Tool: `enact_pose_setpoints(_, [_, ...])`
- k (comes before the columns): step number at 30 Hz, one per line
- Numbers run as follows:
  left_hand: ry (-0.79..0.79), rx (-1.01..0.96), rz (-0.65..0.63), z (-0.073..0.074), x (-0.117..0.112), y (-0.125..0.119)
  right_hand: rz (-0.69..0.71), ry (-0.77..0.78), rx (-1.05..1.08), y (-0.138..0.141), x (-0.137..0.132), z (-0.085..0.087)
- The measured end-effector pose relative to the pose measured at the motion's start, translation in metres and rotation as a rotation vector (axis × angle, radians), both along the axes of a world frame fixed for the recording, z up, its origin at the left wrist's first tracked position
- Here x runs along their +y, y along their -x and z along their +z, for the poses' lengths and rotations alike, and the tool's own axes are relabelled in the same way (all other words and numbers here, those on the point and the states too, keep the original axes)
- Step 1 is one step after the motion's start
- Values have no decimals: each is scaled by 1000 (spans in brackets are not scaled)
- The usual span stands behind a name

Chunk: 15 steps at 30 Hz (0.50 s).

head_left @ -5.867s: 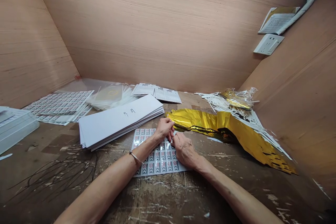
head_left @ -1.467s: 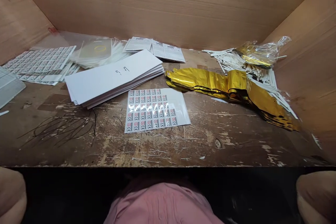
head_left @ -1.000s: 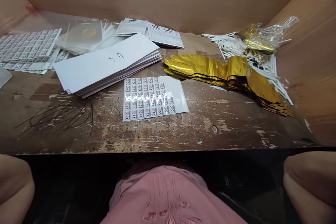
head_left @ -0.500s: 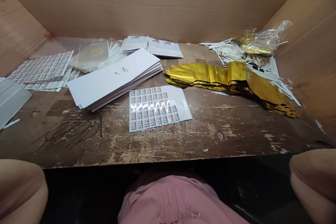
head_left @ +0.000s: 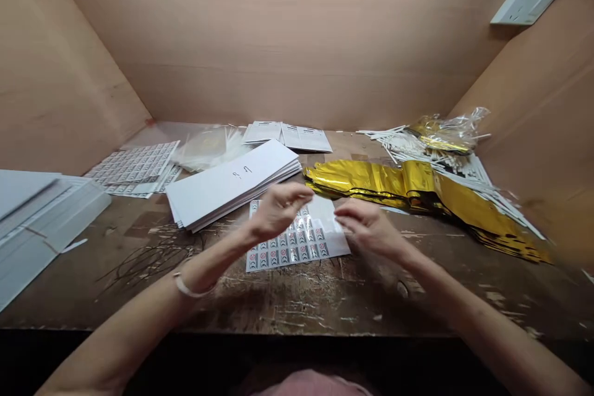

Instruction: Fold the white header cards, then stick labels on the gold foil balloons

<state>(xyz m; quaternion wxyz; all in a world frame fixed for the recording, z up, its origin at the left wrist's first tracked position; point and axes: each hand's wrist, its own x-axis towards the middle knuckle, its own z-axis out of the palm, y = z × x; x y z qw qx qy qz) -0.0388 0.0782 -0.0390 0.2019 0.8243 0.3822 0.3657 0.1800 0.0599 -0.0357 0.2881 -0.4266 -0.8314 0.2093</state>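
Observation:
A sticker sheet [head_left: 297, 241] with rows of small printed labels lies flat on the worn wooden table [head_left: 301, 303]. My left hand [head_left: 278, 210] hovers over its upper left part, fingers curled loosely, blurred by motion. My right hand [head_left: 366, 228] hovers over the sheet's right edge, fingers bent and apart, also blurred. Nothing shows in either hand. A bracelet circles my left wrist.
A stack of white cards [head_left: 234, 182] lies left of the hands. Folded gold foil [head_left: 417, 189] stretches to the right, with white sticks [head_left: 464, 170] and a plastic bag [head_left: 445, 130] behind. More sticker sheets [head_left: 134, 164], leaflets [head_left: 288, 135] and white boxes [head_left: 37, 216] sit around; wooden walls enclose the table.
Both arms, which were down below the table edge, have come up and forward over the sticker sheet. The camera has tilted up.

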Motion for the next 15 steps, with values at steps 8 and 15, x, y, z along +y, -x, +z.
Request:
enact_pose_setpoints(8, [-95,485,-198,-43,17,-16,67,27,-256,17,6,-35])
enact_pose_setpoints(15, [-99,525,-209,-47,17,-12,69,-6,-281,22,2,-31])
